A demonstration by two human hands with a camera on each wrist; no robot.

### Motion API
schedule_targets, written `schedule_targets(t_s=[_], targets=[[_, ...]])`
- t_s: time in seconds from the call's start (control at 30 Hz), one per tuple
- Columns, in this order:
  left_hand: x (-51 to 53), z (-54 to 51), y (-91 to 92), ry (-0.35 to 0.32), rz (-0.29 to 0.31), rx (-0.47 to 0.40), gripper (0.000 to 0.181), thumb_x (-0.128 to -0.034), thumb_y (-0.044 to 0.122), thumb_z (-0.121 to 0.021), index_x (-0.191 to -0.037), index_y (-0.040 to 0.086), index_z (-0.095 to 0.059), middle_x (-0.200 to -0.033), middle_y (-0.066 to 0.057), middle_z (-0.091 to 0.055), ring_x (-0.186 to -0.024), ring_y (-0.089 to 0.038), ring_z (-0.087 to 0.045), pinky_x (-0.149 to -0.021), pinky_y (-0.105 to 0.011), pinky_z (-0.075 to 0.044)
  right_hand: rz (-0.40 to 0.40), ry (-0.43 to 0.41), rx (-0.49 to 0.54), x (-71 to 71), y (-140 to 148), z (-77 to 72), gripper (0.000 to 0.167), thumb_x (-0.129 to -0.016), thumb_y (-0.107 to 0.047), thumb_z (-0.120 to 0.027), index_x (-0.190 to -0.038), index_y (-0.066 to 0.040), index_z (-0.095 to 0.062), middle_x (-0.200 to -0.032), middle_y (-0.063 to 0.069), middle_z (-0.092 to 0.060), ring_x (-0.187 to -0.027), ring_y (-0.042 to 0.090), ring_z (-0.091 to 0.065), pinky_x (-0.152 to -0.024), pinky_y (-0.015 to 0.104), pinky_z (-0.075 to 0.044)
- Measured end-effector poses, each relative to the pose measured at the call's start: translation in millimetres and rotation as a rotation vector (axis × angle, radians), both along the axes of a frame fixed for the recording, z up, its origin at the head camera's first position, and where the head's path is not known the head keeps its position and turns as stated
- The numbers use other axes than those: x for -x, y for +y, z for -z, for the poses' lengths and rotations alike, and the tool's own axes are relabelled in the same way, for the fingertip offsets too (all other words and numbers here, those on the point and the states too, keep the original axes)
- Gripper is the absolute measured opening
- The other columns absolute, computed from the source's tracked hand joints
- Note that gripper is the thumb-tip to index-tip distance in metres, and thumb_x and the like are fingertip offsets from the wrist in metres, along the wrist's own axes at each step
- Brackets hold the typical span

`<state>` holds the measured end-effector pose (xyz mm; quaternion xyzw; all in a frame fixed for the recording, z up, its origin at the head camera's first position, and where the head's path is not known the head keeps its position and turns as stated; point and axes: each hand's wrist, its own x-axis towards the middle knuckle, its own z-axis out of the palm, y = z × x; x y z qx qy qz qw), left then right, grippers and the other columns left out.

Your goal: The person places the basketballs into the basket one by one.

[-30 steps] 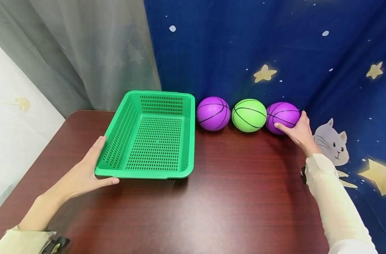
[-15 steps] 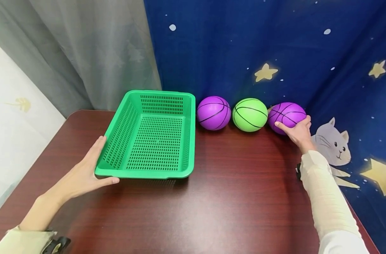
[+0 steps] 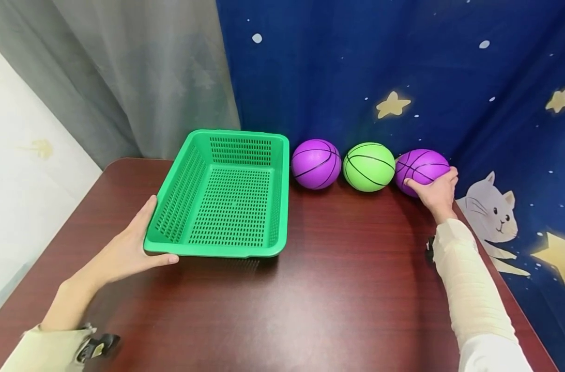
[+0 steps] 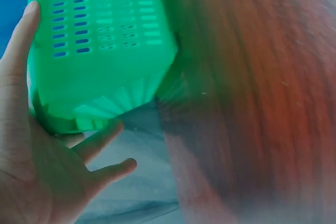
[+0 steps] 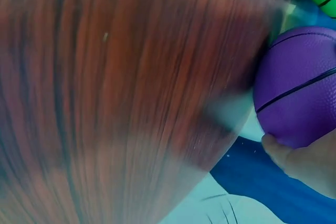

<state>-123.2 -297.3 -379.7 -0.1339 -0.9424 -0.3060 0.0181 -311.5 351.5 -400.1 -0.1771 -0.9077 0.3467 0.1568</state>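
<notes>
My left hand (image 3: pixel 126 248) holds the near left corner of a green perforated plastic basket (image 3: pixel 217 251), its thumb along the front wall and fingers against the left side. In the left wrist view, the basket wall (image 4: pixel 100 72) lies between that thumb and the fingers. On the far right, my right hand (image 3: pixel 439 194) grips a purple mini basketball (image 3: pixel 419 168) with thumb at the near left and fingers on its right side, partly hidden. The right wrist view shows the thumb touching the purple ball (image 5: pixel 299 87). Left of it sit a light green ball (image 3: pixel 369 167) and another purple ball (image 3: pixel 316 164).
Everything rests on a dark reddish-brown wooden table (image 3: pixel 347 289). Behind it hang a grey curtain (image 3: pixel 170 77) and a blue curtain (image 3: pixel 319 72) with stars and a cat. The three balls stand in a row along the back edge, right of the basket.
The right hand has shifted the right-hand purple ball slightly to the right and turned it, as its black lines show. The left hand stays at the basket corner. The head view has shifted slightly.
</notes>
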Motion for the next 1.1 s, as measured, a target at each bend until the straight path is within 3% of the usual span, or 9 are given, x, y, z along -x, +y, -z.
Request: schedule_targets(t_s=[0.1, 0.33, 0.47, 0.6, 0.77, 0.9, 1.1], targets=[[3.8, 1.6, 1.8, 0.003, -0.011, -0.021, 0.126, -0.0645, 0.039, -0.085, -0.149, 0.030, 0.008, -0.155, 0.001, -0.002, -0.136, -0.029, -0.018, -0.091, -0.059, -0.031, 0.021, -0.016, 0.014, -2.4, 2.7, 0.9, 0.115, -0.071, -0.050, -0.073, -0.143, 0.001, 0.002, -0.143, 0.029, -0.013, -0.128, 0.045, -0.025, -0.105, 0.050, -0.022], [4.8, 9.4, 5.6, -0.039, -0.032, -0.117, 0.128, -0.0638, 0.032, -0.086, -0.148, 0.029, 0.010, -0.154, -0.005, -0.009, -0.131, -0.034, -0.027, -0.090, -0.058, -0.031, 0.061, -0.006, 0.035, -9.1, 8.7, -3.9, 0.111, -0.072, -0.052, -0.070, -0.143, 0.002, -0.004, -0.143, 0.027, -0.018, -0.131, 0.040, -0.023, -0.106, 0.048, -0.022], [-0.2, 11.7, 5.0, -0.063, -0.062, -0.127, 0.130, -0.0651, 0.031, -0.085, -0.148, 0.024, 0.015, -0.152, -0.018, -0.014, -0.125, -0.042, -0.032, -0.086, -0.060, -0.032, 0.084, 0.055, 0.063, -12.0, 11.6, -18.8, 0.110, -0.071, -0.053, -0.071, -0.145, -0.003, -0.007, -0.145, 0.021, -0.021, -0.132, 0.035, -0.024, -0.107, 0.043, -0.022], [-0.1, 11.0, 4.3, -0.051, -0.065, -0.138, 0.129, -0.0645, 0.030, -0.086, -0.148, 0.025, 0.013, -0.150, -0.020, -0.019, -0.124, -0.043, -0.033, -0.085, -0.060, -0.032, 0.081, 0.149, 0.115, -17.7, 9.9, -44.7, 0.102, -0.072, -0.047, -0.070, -0.146, -0.010, -0.011, -0.146, 0.013, -0.024, -0.132, 0.026, -0.026, -0.107, 0.036, -0.022], [1.1, 9.3, 4.0, -0.058, -0.068, -0.141, 0.127, -0.0648, 0.030, -0.086, -0.148, 0.030, 0.010, -0.146, -0.020, -0.027, -0.123, -0.041, -0.036, -0.084, -0.059, -0.033, -0.014, 0.216, 0.150, -30.1, -7.2, -75.0, 0.090, -0.077, -0.038, -0.067, -0.146, -0.021, -0.013, -0.146, 0.006, -0.026, -0.131, 0.020, -0.027, -0.106, 0.036, -0.024], [-2.0, 8.2, 0.5, -0.066, -0.076, -0.144, 0.126, -0.0655, 0.030, -0.085, -0.147, 0.035, 0.011, -0.146, -0.020, -0.027, -0.122, -0.043, -0.035, -0.083, -0.061, -0.032, -0.102, 0.279, 0.157, -38.2, -34.0, -88.4, 0.086, -0.076, -0.034, -0.070, -0.144, -0.028, -0.018, -0.143, 0.004, -0.034, -0.128, 0.019, -0.034, -0.104, 0.036, -0.028], [-2.0, 10.9, 3.3, -0.075, -0.060, -0.181, 0.126, -0.0661, 0.027, -0.085, -0.147, 0.036, 0.011, -0.149, -0.016, -0.021, -0.124, -0.043, -0.032, -0.085, -0.061, -0.030, -0.248, 0.388, 0.172, -53.7, -69.9, -108.9, 0.083, -0.073, -0.026, -0.072, -0.143, -0.028, -0.027, -0.136, 0.004, -0.043, -0.119, 0.016, -0.043, -0.096, 0.027, -0.034]])
